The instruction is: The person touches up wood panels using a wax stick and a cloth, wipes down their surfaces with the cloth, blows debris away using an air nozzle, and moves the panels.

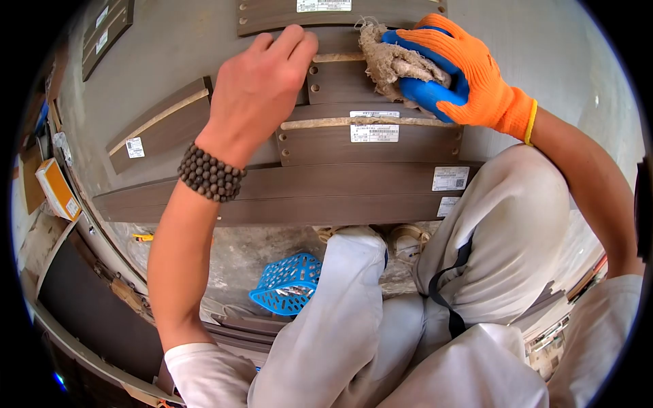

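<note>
Brown boards with white labels lie on a grey surface. My left hand (262,88), bare with a beaded bracelet (211,174) at the wrist, has its fingers bent together at the left end of a board (337,80); anything between the fingertips is hidden. An orange and blue glove covers my right hand (462,78), which grips a frayed beige rag (394,61) over the right part of that board. Nearer to me is a labelled board (306,146) with a pale strip along it, and below it long boards (326,181).
A curved board (163,129) lies at the left, and another labelled board (105,34) at the upper left. One more (272,15) is at the top. A blue perforated basket (286,272) stands on the floor near my knees. An orange and white box (58,189) sits far left.
</note>
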### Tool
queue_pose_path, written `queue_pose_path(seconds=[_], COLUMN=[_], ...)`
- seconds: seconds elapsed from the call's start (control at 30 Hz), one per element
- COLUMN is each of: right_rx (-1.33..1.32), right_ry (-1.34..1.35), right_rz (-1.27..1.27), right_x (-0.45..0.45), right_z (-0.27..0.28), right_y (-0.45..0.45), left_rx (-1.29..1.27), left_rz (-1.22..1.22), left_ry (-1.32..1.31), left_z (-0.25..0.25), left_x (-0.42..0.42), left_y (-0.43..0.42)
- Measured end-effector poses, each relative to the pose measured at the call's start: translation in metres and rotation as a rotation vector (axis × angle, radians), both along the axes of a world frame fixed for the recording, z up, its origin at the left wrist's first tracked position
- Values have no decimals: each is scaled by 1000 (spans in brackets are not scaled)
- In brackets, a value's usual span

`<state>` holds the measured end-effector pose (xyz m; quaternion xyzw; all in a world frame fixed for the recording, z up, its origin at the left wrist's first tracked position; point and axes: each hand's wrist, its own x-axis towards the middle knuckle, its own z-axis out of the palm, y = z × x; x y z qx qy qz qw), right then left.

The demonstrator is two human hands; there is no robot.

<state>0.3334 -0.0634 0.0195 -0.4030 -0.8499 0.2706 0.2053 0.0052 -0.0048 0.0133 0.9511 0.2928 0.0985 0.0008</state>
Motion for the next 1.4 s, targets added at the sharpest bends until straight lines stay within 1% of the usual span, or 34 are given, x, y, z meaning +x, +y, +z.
queue_pose_path(seconds=[0.03, 0.1, 0.13, 0.2, 0.23, 0.3, 0.4, 0.43, 0.5, 0.53, 0.6, 0.63, 0.7, 0.77, 0.83, 0.93, 1.0, 1.03, 1.1, 1.13, 1.2, 1.23, 1.27, 1.3, 1.4], right_rx=[44, 92, 107, 116, 75, 32, 58, 52, 45, 85, 121, 77, 32, 94, 86, 96, 93, 49, 13, 62, 111, 67, 25, 27, 41], right_ry=[-18, -38, -21, -1, -1, -1, -16, 51, 118, 77, 35, 39, 40, -5, -21, -43, -52, -37, -23, -22, -24, -10, 4, 5, 14], right_rz=[11, 26, 15, 5, -10, -26, 58, 67, 72, 45, 16, 5, -7, 21, 30, 34, 30, 18, 7, 36, 61, 38, 18, 21, 36], right_x=[-1, -1, -1, -1, -1, 0, 0, -3, -4, -3, -2, -3, -2, 1, 5, 7, 8, 8, 7, 5, 6, 5, 5, 4, 5], right_z=[-1, -1, -2, -4, -3, 1, 11, 14, 11, 2, -3, -1, 1, 0, 0, -3, -6, -6, -5, -3, -2, -2, -3, -2, -1], right_y=[1, 2, 1, -1, -2, 0, 6, 6, 5, 3, 1, 0, 0, 1, 0, 3, 1, 0, 3, 4, 4, 2, 3, 4, 4], left_rx=[2, -270, -269, -586, -589, -777, -769, -766, -488, -489, -190, -194, -65, -99, -136, -104, -29, -35, -71, -68, -213, -212, -266, -321, -324], left_rz=[1, 62, 62, 138, 138, 362, 400, 399, 237, 234, 86, 84, 48, 22, -3, -54, -76, -75, -47, -46, 98, 102, 147, 189, 230], left_ry=[1, -187, -190, -438, -437, -561, -562, -562, -445, -444, -324, -324, -219, -171, -116, -115, -165, -164, -157, -155, -434, -432, -421, -411, -394], left_z=[-2, -7, -11, -16, -18, -18, -14, -11, -8, -11, -19, -20, -19, -11, -7, -6, -11, -13, -15, -14, -10, -6, -3, 0, -8], left_x=[-1, -4, -5, -8, -8, -10, -12, -13, -13, -13, -12, -12, -12, -13, -18, -21, -20, -25, -35, -36, -36, -32, -24, -16, -3], left_y=[3, 11, 13, 12, 9, 2, -1, -3, -8, -9, -11, -10, -8, 3, 5, 11, 12, 12, 18, 16, 6, -1, -9, -15, -28])
